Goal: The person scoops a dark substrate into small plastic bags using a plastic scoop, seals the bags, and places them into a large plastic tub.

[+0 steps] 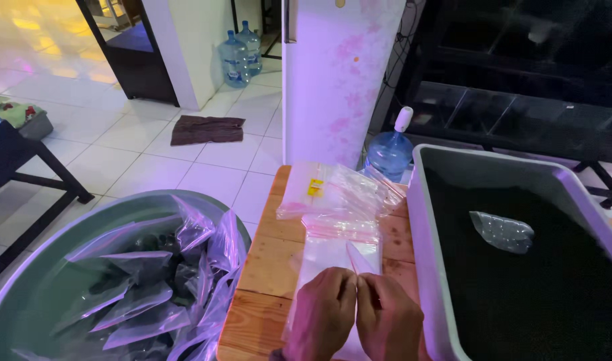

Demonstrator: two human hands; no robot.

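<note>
1. The left hand (322, 314) and the right hand (386, 317) are side by side at the near edge of the wooden table (269, 267), fingers pinched shut on the top of a clear plastic zip bag (332, 257).
2. The bag lies flat, running long from the hands toward the far edge.
3. Past it sits a pile of clear bags (332, 194) with a small yellow label (314, 187).
4. To the right stands a grey tub of dark soil (520, 281); to the left, a green basin of filled bags (139, 281).

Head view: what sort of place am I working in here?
Likely a home workspace for bagging soil: a grey tub of dark soil, a round basin of filled clear bags, a stack of empty zip bags on a wooden table, tiled floor.
</note>
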